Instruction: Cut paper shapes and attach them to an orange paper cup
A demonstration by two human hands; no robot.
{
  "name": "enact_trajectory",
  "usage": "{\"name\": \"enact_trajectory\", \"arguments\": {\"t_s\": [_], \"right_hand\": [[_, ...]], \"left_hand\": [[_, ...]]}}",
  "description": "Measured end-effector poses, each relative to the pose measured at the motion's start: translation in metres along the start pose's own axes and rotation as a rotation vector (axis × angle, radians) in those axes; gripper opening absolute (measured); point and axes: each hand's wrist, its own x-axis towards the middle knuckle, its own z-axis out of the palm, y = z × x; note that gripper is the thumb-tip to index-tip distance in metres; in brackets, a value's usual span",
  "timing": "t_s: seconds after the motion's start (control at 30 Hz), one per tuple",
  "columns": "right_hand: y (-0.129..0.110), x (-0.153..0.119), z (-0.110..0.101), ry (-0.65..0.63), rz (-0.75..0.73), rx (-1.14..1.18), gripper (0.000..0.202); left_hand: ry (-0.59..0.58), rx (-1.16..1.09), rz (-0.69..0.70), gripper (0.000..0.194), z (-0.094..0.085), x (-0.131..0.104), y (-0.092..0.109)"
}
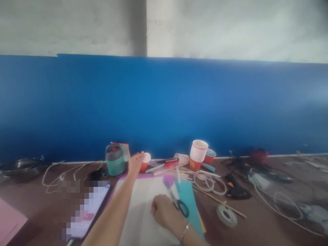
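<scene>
My left hand (136, 163) is stretched to the back of the worktop, its fingers closed at the rim of a small red-and-white paper cup (144, 166); blur softens the fingertips. Nearer me, my right hand (164, 209) rests on the white paper (139, 205) with its fingers curled under. Whatever lies inside those fingers is hidden. Just beyond and right of it are scissors (182, 207) with dark handle loops, close to a purple round piece (168, 180). Turquoise paper (190, 198) shows from under the white sheet.
A teal-and-grey container (114, 160) stands left of the cup. Stacked paper cups (199, 152) rise at back right. A tape roll (227, 215), a thin stick (225, 203), a black glue gun (237, 188) and coiled tubing (210, 182) lie rightward. A phone (89, 212) is left.
</scene>
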Motion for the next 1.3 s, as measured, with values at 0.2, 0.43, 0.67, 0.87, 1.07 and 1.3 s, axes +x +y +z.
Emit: {"name": "enact_trajectory", "arguments": {"t_s": [0.2, 0.43, 0.67, 0.87, 1.07, 1.3], "right_hand": [[0.001, -0.003, 0.000, 0.012, -0.050, 0.013, 0.022], [0.008, 0.015, -0.012, -0.021, 0.070, 0.305, 0.018], [0.031, 0.024, -0.046, 0.004, 0.087, 0.507, 0.013], [0.025, 0.029, -0.063, 0.339, 0.085, 0.988, 0.020], [0.003, 0.035, -0.074, 0.346, -0.009, 1.016, 0.021], [-0.011, 0.035, -0.098, 0.259, -0.153, 1.067, 0.016]], "left_hand": [[0.022, -0.045, -0.048, 0.030, -0.006, -0.001, 0.006], [-0.015, -0.117, -0.037, 0.033, -0.020, -0.031, 0.033], [-0.031, -0.235, -0.142, 0.032, -0.008, -0.112, 0.031], [-0.055, -0.345, -0.158, 0.029, 0.004, -0.133, 0.043], [0.032, -0.336, -0.127, 0.033, 0.001, -0.136, 0.059], [-0.036, -0.493, -0.275, 0.032, -0.014, -0.137, 0.104]]}}
